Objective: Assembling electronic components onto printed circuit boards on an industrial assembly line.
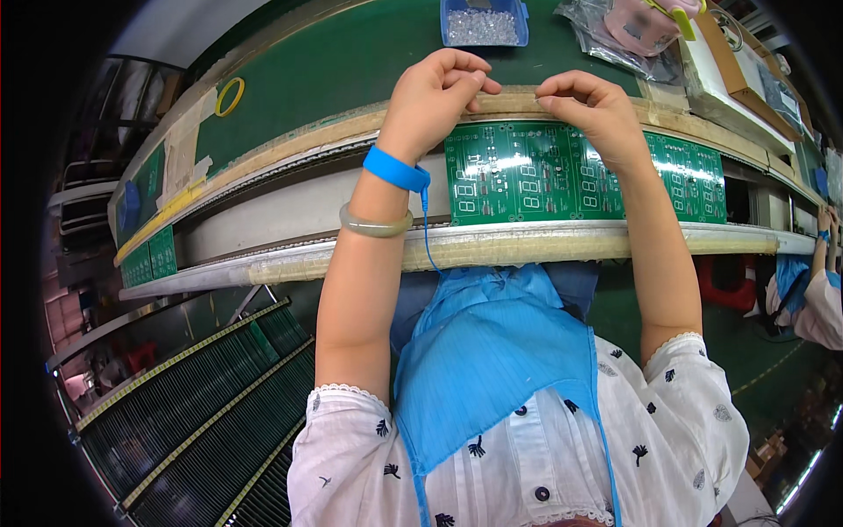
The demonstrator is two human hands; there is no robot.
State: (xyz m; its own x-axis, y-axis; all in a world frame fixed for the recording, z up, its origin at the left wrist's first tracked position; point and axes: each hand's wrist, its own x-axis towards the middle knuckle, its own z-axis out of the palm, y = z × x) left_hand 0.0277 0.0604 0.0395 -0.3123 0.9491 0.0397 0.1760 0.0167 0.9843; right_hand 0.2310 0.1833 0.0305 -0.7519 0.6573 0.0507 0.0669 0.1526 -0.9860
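My left hand [436, 98] is raised above the conveyor's far rail, thumb and fingers curled together. Anything it may hold is hidden by the fingers. Across from it, my right hand [599, 112] pinches thumb against fingertips, with a tiny speck at the tips, too small to name. Below the hands, a row of green circuit boards [518, 180] with white digit displays lies between the rails, partly covered by my right wrist. Beyond my hands stands a blue bin [524, 28] of small clear parts [480, 27]. A blue wrist strap [392, 169] with a cord circles my left wrist.
A yellow tape ring [220, 99] lies on the green bench, far left. A pink bucket [641, 31] and plastic bags stand far right, beside a cardboard box [746, 75]. More boards [151, 256] sit left on the line; racks [202, 386] fill the lower left. Another person's arm [821, 250] shows at right.
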